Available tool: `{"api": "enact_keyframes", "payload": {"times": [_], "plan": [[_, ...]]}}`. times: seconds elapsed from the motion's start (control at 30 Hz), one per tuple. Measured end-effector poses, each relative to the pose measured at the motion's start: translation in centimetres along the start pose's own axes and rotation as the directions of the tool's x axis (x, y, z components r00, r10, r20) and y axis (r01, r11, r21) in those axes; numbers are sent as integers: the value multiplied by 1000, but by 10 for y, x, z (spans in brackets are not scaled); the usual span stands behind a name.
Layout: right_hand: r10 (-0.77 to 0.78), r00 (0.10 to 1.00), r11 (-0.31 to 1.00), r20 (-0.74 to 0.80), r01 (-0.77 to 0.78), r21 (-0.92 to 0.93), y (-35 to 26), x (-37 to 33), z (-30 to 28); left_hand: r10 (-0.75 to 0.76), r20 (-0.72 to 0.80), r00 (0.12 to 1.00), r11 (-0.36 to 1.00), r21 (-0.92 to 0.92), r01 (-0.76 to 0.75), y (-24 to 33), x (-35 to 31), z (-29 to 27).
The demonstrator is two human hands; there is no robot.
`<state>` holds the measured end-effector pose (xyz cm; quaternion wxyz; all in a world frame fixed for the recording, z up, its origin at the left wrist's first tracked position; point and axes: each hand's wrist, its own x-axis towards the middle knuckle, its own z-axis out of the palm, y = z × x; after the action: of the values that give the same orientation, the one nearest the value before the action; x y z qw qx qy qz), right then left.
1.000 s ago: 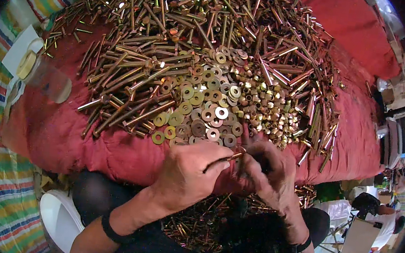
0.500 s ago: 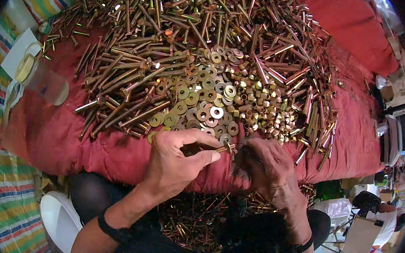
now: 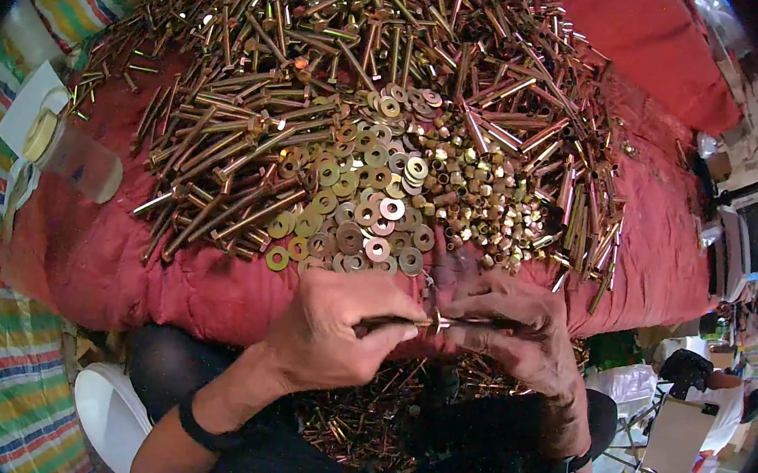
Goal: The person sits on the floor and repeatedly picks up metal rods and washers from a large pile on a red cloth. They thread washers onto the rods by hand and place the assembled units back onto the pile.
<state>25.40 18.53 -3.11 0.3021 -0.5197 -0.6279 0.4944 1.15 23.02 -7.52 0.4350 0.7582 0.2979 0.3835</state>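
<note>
My left hand [image 3: 333, 324] is closed in a pinch, thumb and forefinger on a slim gold-toned bolt [image 3: 424, 323]. A flat washer [image 3: 437, 322] sits around it just beyond the fingertips, seen edge on. From the right, my right hand [image 3: 526, 330] meets it with thumb and fingers pinched around a thin shiny piece in line with the bolt; the fingers hide most of that piece. Just beyond both hands lie a pile of loose washers [image 3: 348, 236] and a heap of small gold nuts [image 3: 494, 207].
Long bolts [image 3: 230, 161] are heaped across the red cloth [image 3: 198, 287], with metal sleeves [image 3: 581, 202] on the right. A clear jar [image 3: 82, 164] lies at the left. More metal pieces [image 3: 358, 433] lie below the cloth between my legs. A person [image 3: 728, 412] is at the far right.
Both hands have come down a little toward me. The bolt with its washer now lies level between them, and the right fingers have closed in on its right end.
</note>
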Motion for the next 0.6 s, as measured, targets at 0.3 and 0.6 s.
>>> {"api": "enact_keyframes", "payload": {"times": [0.3, 0.6], "plan": [[-498, 854, 746, 147, 509, -429, -2, 11, 40, -453, 99, 886, 768, -462, 444, 3, -1, 13], [-290, 907, 856, -305, 104, -507, 22, 16, -1, -541, 407, 735, 476, -573, 668, 7, 2, 2]]}}
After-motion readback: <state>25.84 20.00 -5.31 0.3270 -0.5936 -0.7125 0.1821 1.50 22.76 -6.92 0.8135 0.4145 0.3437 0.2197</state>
